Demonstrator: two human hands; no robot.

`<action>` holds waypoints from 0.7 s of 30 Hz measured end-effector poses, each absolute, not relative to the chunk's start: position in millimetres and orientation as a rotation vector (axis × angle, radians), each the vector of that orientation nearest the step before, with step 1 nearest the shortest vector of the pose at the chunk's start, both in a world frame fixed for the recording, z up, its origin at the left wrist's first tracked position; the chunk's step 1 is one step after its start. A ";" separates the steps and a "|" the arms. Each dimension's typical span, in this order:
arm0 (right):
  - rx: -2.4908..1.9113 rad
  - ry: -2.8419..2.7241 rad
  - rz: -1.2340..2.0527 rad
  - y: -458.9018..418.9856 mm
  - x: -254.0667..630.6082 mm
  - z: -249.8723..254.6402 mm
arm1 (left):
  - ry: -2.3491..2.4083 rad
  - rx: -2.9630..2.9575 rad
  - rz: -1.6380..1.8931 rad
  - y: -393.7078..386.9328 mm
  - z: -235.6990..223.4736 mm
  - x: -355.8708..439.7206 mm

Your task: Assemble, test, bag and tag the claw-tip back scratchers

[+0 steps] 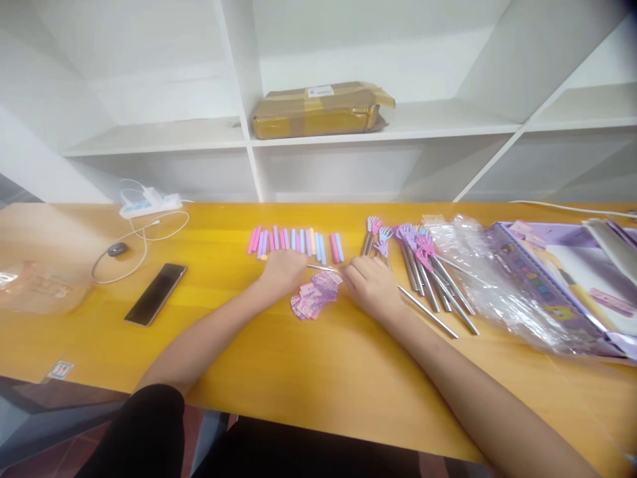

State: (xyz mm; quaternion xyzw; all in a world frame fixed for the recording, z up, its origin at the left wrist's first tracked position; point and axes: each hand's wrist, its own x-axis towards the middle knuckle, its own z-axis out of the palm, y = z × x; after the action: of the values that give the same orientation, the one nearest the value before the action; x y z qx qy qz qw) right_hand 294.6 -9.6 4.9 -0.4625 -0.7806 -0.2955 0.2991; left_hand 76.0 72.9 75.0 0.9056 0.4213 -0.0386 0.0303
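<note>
My left hand (284, 271) is closed around one end of a thin metal back-scratcher rod (321, 267), and a yellow end pokes out on its far left side. The rod's other end runs into my right hand (371, 282), whose fingers are pinched around it. Just below the rod lies a loose pile of small pink printed cards (314, 297). Behind my left hand, a row of pink, purple, blue and yellow tubes (293, 240) lies side by side. To the right of my right hand are several metal back scratchers (432, 269) with pastel hand-shaped heads.
Clear plastic sleeves (502, 292) lie beside a purple printed box (552, 285) at the right. On the left are a phone (155, 294), a power strip (150, 204) with a white cable, and a plastic bag (40, 289). A taped carton (318, 113) sits on the shelf.
</note>
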 end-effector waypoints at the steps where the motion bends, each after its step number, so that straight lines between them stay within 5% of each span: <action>1: -1.231 -2.067 -0.781 -9.8 293.9 5.3 | 1.343 2.801 -0.140 73.7 77.5 75.6; 21: -1.314 -1.938 -0.802 -9.0 304.5 7.2 | 1.262 3.026 -0.091 76.2 76.5 67.6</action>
State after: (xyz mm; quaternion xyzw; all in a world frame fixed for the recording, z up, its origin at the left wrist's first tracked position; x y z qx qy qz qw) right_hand 304.5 -9.0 7.2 -0.5016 -0.7401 -0.3062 0.3270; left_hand 67.6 76.2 76.5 0.9204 0.3838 -0.0277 -0.0690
